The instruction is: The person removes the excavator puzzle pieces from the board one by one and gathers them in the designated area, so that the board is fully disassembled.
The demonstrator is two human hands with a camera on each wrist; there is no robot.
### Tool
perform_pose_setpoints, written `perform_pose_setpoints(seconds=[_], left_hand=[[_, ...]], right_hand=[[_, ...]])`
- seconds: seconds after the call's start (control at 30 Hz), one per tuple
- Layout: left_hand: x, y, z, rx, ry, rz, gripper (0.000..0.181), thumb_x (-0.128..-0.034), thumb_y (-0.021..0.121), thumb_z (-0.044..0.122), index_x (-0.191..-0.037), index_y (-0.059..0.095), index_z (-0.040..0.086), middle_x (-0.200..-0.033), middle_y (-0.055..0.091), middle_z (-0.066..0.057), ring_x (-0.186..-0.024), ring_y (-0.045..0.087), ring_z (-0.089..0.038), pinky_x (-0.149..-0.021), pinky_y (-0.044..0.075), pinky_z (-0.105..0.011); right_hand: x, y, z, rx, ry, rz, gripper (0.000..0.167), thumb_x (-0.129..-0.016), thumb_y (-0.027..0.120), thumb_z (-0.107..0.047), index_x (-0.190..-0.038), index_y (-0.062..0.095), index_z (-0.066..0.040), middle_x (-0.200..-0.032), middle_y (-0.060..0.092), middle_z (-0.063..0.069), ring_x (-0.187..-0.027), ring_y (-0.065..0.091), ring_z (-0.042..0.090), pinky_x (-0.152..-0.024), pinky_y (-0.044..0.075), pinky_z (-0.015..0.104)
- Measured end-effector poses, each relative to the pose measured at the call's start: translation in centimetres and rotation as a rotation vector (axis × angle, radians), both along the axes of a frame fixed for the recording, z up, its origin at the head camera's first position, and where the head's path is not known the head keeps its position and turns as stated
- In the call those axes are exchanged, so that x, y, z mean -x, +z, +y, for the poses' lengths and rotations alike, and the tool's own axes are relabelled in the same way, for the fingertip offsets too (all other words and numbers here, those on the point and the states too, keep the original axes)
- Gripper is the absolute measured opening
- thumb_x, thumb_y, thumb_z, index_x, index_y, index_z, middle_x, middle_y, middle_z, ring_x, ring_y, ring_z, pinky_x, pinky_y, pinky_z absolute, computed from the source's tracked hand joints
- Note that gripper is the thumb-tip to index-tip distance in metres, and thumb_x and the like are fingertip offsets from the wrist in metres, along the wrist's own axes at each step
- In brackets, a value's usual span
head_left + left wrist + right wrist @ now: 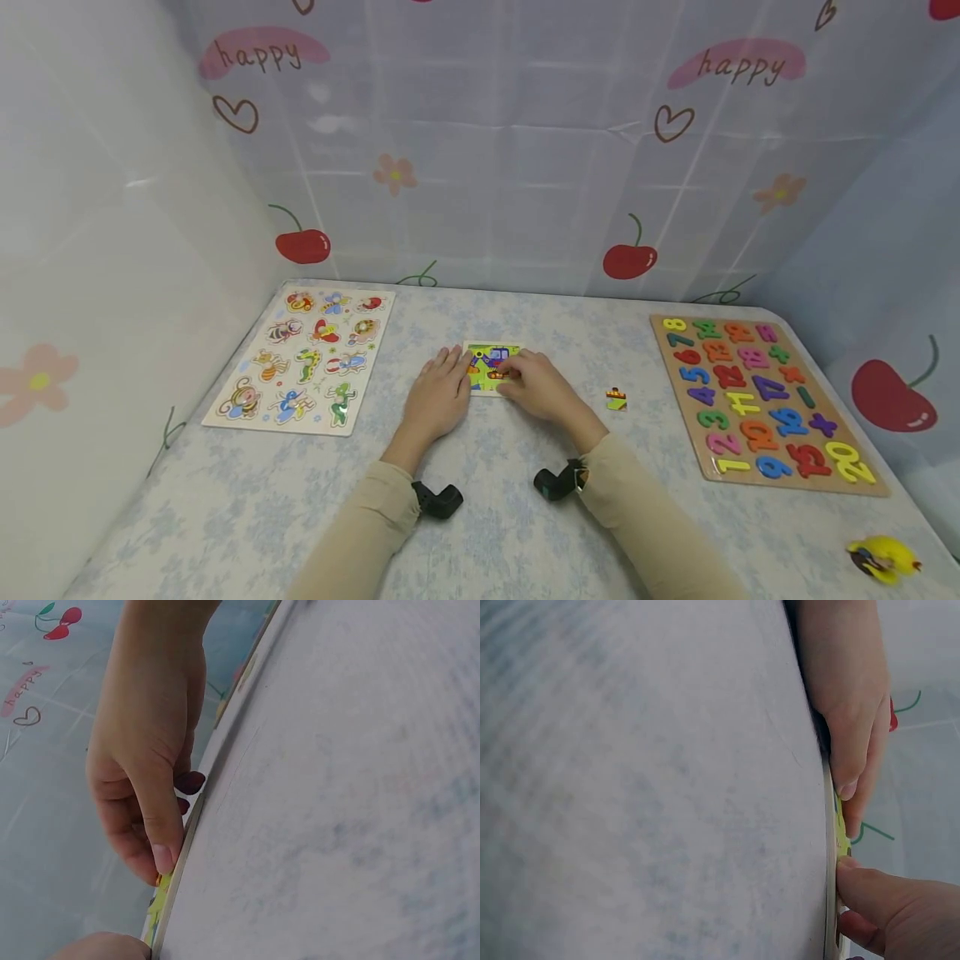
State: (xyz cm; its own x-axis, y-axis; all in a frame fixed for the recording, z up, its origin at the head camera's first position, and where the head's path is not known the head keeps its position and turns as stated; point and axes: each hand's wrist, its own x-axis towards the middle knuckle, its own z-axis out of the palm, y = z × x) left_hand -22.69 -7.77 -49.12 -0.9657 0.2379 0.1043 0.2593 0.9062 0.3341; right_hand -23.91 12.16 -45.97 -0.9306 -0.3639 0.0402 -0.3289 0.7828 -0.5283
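Note:
A small jigsaw board (491,343) with a white rim lies mid-table and shows a blue and purple vehicle on green. My left hand (438,392) rests along its left side, fingers straight and touching the edge. On the right part of the board, my right hand (538,387) pinches a jigsaw piece (497,374) between thumb and fingers; the hand hides part of the picture. The left wrist view shows the right hand (150,765) with its thumb low at the board's edge. A loose jigsaw piece (617,400) lies right of the right hand.
A white animal puzzle board (372,367) lies at the left. At the right is a wooden number board (678,400) with colourful digits. A yellow toy duck (885,557) sits near the front right corner. Printed curtains (487,208) stand behind the table.

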Motion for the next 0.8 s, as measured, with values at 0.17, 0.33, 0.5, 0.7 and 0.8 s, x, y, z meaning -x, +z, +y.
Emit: perform_pose_setpoints(seconds=[0.17, 0.33, 0.5, 0.7, 0.8], left_hand=[[-0.1, 0.1, 0.0, 0.0, -0.001, -0.001, 0.052, -0.1071, 0.027, 0.036, -0.156, 0.034, 0.022, -0.164, 0.028, -0.001, -0.154, 0.021, -0.023, -0.127, 0.018, -0.042], [-0.2, 0.2, -0.1, -0.002, -0.003, -0.004, 0.052, -0.1071, 0.028, 0.036, -0.156, 0.033, 0.021, -0.164, 0.028, -0.002, -0.154, 0.021, -0.023, -0.127, 0.018, -0.043], [-0.2, 0.3, -0.1, 0.006, -0.006, -0.003, 0.052, -0.1071, 0.028, 0.036, -0.156, 0.033, 0.021, -0.164, 0.028, -0.002, -0.154, 0.021, -0.023, -0.127, 0.018, -0.043], [-0.3, 0.3, -0.1, 0.002, -0.007, -0.006, 0.052, -0.1071, 0.027, 0.036, -0.156, 0.033, 0.021, -0.164, 0.027, -0.002, -0.154, 0.02, -0.024, -0.127, 0.017, -0.042], [-0.3, 0.3, -0.1, 0.002, -0.007, -0.006, 0.052, -0.1071, 0.027, 0.036, -0.156, 0.033, 0.021, -0.164, 0.027, -0.002, -0.154, 0.02, -0.024, -0.127, 0.017, -0.042]], right_hand=[[0.0, 0.1, -0.1, 0.074, -0.008, -0.038, 0.018, -0.09, 0.074, -0.018, -0.106, 0.068, -0.013, -0.096, 0.062, 0.0, -0.09, 0.055, 0.014, -0.082, 0.05, 0.032], [0.0, 0.1, -0.2, 0.144, -0.016, -0.074, 0.015, -0.09, 0.073, -0.016, -0.103, 0.065, -0.014, -0.091, 0.064, -0.001, -0.082, 0.055, 0.013, -0.075, 0.049, 0.03], [-0.3, 0.3, 0.2, 0.188, -0.029, -0.095, 0.013, -0.093, 0.07, -0.02, -0.102, 0.063, -0.017, -0.09, 0.063, -0.002, -0.075, 0.052, 0.014, -0.067, 0.045, 0.029], [-0.7, 0.9, 1.7, 0.212, -0.057, -0.152, 0.012, -0.094, 0.068, -0.024, -0.105, 0.063, -0.02, -0.094, 0.065, -0.001, -0.074, 0.052, 0.016, -0.065, 0.045, 0.029], [-0.9, 1.4, 2.9, 0.198, -0.07, -0.177, 0.013, -0.095, 0.068, -0.024, -0.106, 0.063, -0.019, -0.095, 0.065, 0.001, -0.075, 0.053, 0.017, -0.065, 0.045, 0.029]])
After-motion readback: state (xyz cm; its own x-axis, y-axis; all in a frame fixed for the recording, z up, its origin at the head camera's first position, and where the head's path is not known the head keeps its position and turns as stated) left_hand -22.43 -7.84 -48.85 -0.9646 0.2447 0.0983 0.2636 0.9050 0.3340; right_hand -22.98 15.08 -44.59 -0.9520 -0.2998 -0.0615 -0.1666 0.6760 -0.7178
